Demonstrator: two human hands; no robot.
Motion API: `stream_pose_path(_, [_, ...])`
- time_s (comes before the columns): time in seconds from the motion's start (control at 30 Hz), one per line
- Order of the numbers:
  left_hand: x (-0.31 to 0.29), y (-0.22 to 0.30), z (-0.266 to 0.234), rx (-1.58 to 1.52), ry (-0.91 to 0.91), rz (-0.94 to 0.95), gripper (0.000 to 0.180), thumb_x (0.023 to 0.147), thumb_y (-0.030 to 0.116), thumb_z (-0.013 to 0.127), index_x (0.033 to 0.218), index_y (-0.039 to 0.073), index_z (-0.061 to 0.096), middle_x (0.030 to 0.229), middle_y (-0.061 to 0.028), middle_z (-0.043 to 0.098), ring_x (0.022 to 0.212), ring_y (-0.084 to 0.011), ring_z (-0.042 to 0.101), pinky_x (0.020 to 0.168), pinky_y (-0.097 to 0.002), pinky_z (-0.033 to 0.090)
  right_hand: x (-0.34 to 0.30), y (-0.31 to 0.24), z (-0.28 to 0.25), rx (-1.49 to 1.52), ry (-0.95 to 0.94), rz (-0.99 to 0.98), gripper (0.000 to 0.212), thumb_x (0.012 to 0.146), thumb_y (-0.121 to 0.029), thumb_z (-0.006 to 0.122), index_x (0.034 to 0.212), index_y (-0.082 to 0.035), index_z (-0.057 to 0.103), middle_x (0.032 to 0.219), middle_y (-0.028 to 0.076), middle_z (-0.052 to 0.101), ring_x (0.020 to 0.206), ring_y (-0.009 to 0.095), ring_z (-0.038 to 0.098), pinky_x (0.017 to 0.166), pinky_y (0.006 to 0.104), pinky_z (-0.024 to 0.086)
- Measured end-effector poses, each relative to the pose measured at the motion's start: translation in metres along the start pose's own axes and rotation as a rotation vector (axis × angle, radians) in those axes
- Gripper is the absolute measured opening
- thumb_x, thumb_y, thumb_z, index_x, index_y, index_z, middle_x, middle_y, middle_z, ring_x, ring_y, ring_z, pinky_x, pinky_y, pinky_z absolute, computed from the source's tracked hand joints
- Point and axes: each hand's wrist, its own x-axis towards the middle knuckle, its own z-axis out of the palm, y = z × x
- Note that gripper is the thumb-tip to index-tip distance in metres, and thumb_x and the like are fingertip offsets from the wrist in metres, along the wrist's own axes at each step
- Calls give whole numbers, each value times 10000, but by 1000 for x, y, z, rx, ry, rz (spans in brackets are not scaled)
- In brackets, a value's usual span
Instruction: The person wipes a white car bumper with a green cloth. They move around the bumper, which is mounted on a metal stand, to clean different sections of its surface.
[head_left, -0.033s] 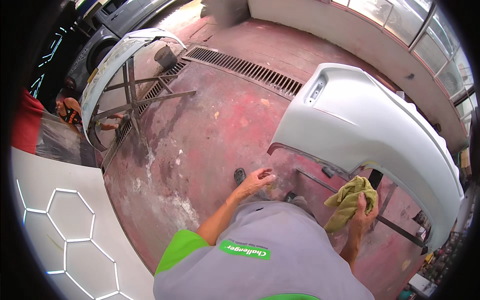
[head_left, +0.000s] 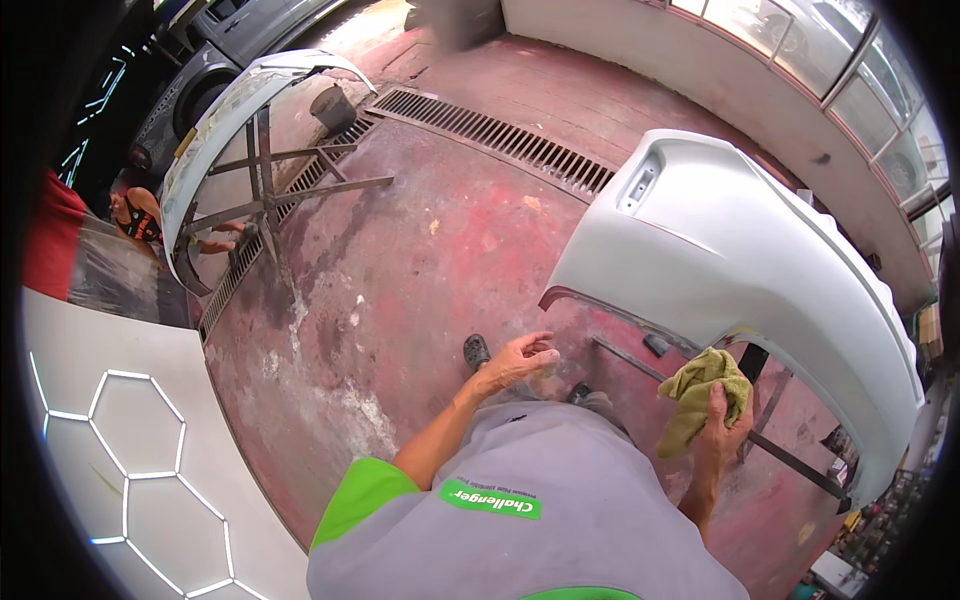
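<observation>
My right hand (head_left: pixel 722 432) grips a crumpled olive-green cloth (head_left: pixel 698 400) between thumb and fingers. Both are just short of the curved wheel-arch edge of a pale silver car fender (head_left: pixel 720 220), and a gap seems to lie between cloth and panel. Some dark metal stand bars (head_left: pixel 795 462) show below the panel. In front of my waist is my left hand (head_left: pixel 522 360), its fingers loosely bent and apart with nothing in them. It touches neither the fender nor the cloth.
A pale bumper (head_left: pixel 225 110) rests on a crossed metal stand (head_left: pixel 268 200) at the far left, with a person (head_left: pixel 140 215) behind it. Floor grates (head_left: pixel 490 135) cross the far side, near a bucket (head_left: pixel 331 108). A white panel with glowing hexagon lines (head_left: pixel 140 420) fills the lower left.
The cloth has shifted a little in my right hand, its left corner drawn in. The view has moved very slightly; my left hand keeps its pose.
</observation>
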Motion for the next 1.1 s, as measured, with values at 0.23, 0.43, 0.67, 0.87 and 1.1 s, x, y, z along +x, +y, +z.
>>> stream_pose_path(0.23, [-44, 97, -59, 296, -84, 414, 830, 847, 284, 845, 1530, 54, 433, 1385, -147, 590, 1271, -211, 574, 1032, -358, 501, 2, -48, 206, -95, -602, 27, 396, 919, -32, 698, 1302, -31, 594, 1086, 100, 700, 1025, 166, 665, 895, 301, 522])
stream_pose_path(0.43, [-50, 71, -193, 8, 135, 203, 356, 907, 144, 778, 1224, 23, 673, 1067, -63, 733, 956, -169, 700, 831, -321, 564, 5, -43, 371, -379, -769, -554, 387, 844, -127, 790, 1207, -72, 669, 1135, 119, 712, 1040, 302, 679, 891, 414, 548])
stream_pose_path(0.67, [-88, 79, -329, 110, 454, 340, 129, 955, 84, 720, 1070, 26, 709, 821, 3, 666, 682, -77, 577, 611, -223, 453, 38, -37, 448, -488, -751, -229, 280, 861, -281, 815, 1044, -83, 739, 964, 95, 722, 890, 263, 689, 780, 382, 544])
stream_pose_path(0.87, [-52, 94, -409, -560, 467, 446, 246, 973, 104, 628, 1208, 33, 646, 1148, -84, 665, 964, -170, 649, 765, -337, 553, 82, 0, 498, -99, -589, 269, 279, 980, -268, 723, 1069, -3, 726, 864, 74, 732, 787, 126, 653, 702, 310, 524])
stream_pose_path(1.1, [17, 181, -483, -842, 469, 553, 459, 986, 386, 522, 1288, 63, 646, 1286, -106, 667, 1192, -311, 640, 1003, -522, 540, 166, 50, 550, -67, -626, 393, 333, 1021, -278, 659, 1158, 23, 695, 975, 105, 746, 838, 153, 681, 768, 311, 543])
